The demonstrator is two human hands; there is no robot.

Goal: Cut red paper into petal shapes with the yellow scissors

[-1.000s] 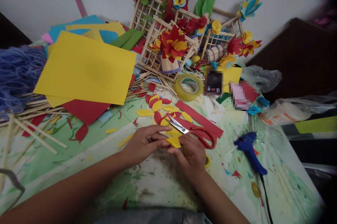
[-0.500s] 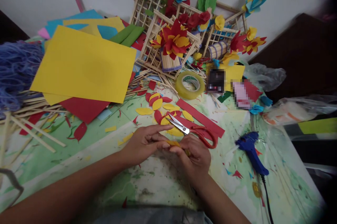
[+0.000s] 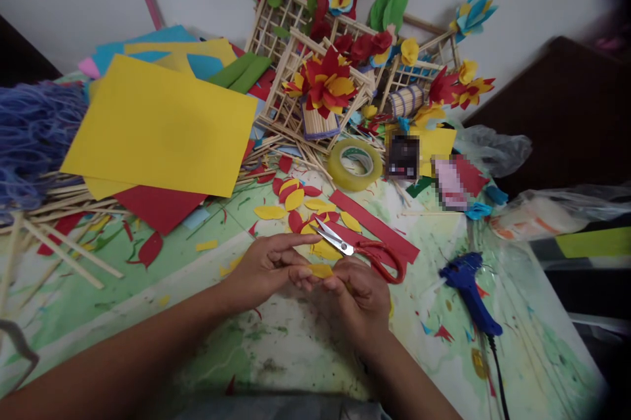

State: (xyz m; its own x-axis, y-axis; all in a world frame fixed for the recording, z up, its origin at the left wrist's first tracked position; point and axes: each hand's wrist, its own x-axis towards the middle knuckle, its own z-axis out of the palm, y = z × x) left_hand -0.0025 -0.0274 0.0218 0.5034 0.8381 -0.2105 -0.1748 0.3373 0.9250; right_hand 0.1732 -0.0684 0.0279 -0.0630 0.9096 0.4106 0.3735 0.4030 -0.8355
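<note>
My left hand and my right hand meet at the middle of the table, and both pinch a small yellow paper petal between their fingertips. Red-handled scissors lie just beyond my right hand, blades pointing left. Cut yellow and red petals are scattered on the table behind the scissors, next to a red paper strip.
A large yellow sheet lies on a stack of coloured paper at the left. A stick lattice with paper flowers leans at the back. A tape roll, a blue glue gun with its cord, blue yarn and loose sticks are around.
The yellow petal, first held flat and wide between my fingers, now shows as a narrower piece. Both hands stayed in place.
</note>
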